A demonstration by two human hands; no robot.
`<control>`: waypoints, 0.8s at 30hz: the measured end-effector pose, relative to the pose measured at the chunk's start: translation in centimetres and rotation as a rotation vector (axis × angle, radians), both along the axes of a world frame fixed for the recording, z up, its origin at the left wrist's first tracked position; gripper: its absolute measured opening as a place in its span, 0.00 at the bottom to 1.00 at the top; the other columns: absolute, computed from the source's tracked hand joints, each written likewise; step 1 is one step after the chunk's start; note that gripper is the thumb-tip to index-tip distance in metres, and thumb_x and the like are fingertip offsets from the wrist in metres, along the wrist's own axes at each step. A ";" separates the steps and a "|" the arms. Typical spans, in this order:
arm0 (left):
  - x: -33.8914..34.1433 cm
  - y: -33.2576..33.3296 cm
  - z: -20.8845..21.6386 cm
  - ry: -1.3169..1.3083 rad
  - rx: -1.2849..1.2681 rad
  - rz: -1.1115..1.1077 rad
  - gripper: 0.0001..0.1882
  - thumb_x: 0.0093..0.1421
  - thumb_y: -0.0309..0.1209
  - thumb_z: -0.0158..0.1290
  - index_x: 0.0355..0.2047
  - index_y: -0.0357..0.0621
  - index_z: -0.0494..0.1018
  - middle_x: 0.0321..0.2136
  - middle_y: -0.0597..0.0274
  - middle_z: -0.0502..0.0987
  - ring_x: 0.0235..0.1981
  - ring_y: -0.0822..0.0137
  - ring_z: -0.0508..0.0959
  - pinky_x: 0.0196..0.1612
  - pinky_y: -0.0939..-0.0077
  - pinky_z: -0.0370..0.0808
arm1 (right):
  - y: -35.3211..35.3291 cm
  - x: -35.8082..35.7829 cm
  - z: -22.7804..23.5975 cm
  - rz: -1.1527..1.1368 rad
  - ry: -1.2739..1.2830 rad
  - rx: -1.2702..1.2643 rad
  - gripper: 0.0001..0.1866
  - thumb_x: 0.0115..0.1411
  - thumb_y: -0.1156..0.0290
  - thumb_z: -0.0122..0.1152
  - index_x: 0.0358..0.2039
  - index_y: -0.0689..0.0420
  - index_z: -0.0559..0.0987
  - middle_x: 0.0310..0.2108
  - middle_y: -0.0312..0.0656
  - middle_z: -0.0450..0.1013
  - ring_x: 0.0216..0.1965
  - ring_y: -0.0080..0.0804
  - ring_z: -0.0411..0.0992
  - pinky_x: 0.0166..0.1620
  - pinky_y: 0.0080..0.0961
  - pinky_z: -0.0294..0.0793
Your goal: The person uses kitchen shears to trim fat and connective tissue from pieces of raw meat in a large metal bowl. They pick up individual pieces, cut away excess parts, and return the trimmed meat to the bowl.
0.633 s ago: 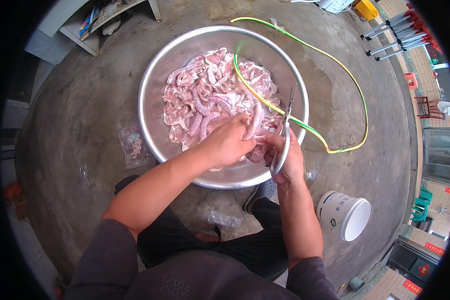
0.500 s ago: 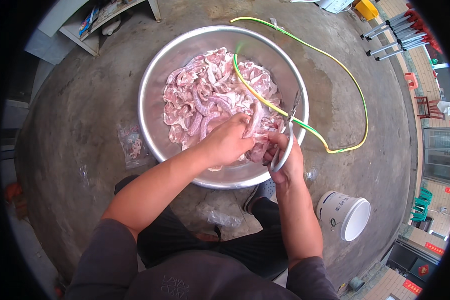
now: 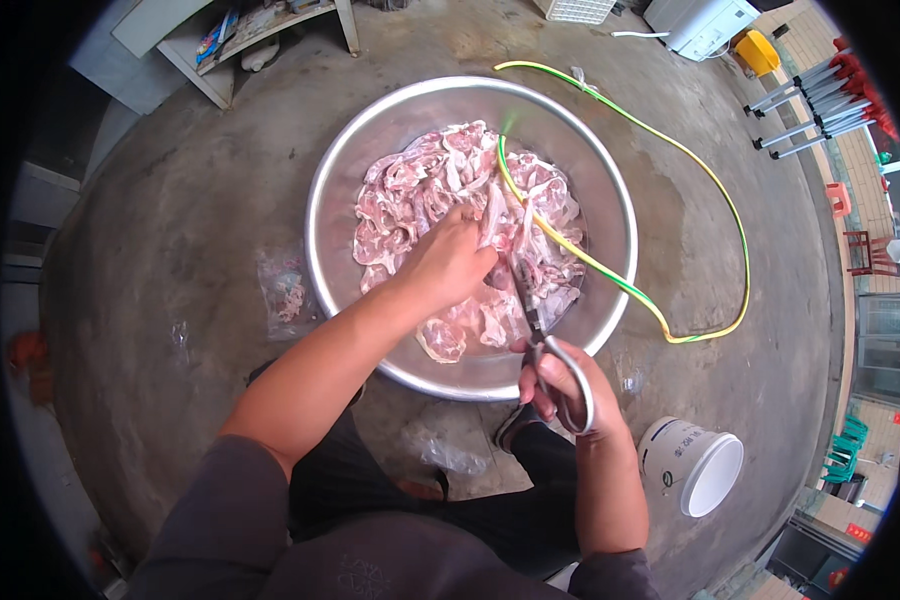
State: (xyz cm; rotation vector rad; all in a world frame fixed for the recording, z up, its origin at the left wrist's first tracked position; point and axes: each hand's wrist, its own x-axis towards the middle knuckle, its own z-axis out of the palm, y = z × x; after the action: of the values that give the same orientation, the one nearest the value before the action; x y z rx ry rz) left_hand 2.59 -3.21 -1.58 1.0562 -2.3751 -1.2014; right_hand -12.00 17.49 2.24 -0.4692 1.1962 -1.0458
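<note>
A wide steel basin holds many pieces of raw pink meat with pale skin. My left hand is over the middle of the pile, its fingers closed on a long pale piece of raw meat. At the basin's near right rim, my right hand grips a pair of scissors by the looped handles. The blades point away from me into the meat beside my left fingers. Meat partly hides their tips, so I cannot tell whether they cut into the held piece.
A yellow-green hose loops over the basin's right rim into the meat. On the concrete floor, a white bucket lies tipped at right. Plastic bags lie left of the basin and near my feet. A low shelf stands far left.
The scissors have swung from pointing up beside the rim to lying over the meat, blades forward. My right hand has drawn back nearer to me. My left hand still grips meat.
</note>
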 end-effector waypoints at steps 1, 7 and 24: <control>0.1 -0.1 0.0 0.026 0.005 0.016 0.18 0.63 0.32 0.49 0.51 0.40 0.75 0.52 0.44 0.74 0.55 0.45 0.73 0.60 0.57 0.68 | -0.2 0.1 -0.3 0.035 -0.014 0.040 0.31 0.64 0.50 0.62 0.53 0.68 0.73 0.22 0.41 0.75 0.14 0.19 0.63 0.18 0.14 0.59; 0.0 0.0 0.5 -0.013 0.081 0.003 0.18 0.63 0.32 0.48 0.51 0.39 0.75 0.53 0.43 0.73 0.57 0.45 0.71 0.61 0.58 0.67 | -0.6 0.0 -0.5 0.016 0.037 0.106 0.29 0.65 0.50 0.61 0.51 0.66 0.74 0.21 0.39 0.74 0.13 0.18 0.62 0.17 0.14 0.58; -0.5 3.4 -0.9 -0.021 0.062 -0.159 0.15 0.62 0.29 0.48 0.47 0.42 0.77 0.51 0.47 0.75 0.59 0.46 0.68 0.62 0.56 0.67 | -2.0 0.3 -2.7 -0.114 -0.265 0.091 0.34 0.64 0.41 0.58 0.49 0.64 0.73 0.21 0.39 0.71 0.12 0.21 0.60 0.15 0.19 0.57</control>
State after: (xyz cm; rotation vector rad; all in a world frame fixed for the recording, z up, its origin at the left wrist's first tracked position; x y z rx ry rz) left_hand 2.04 0.17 -2.51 0.9165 -2.4922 -1.3320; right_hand -11.74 15.52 -0.49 -0.1854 1.0381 -1.1081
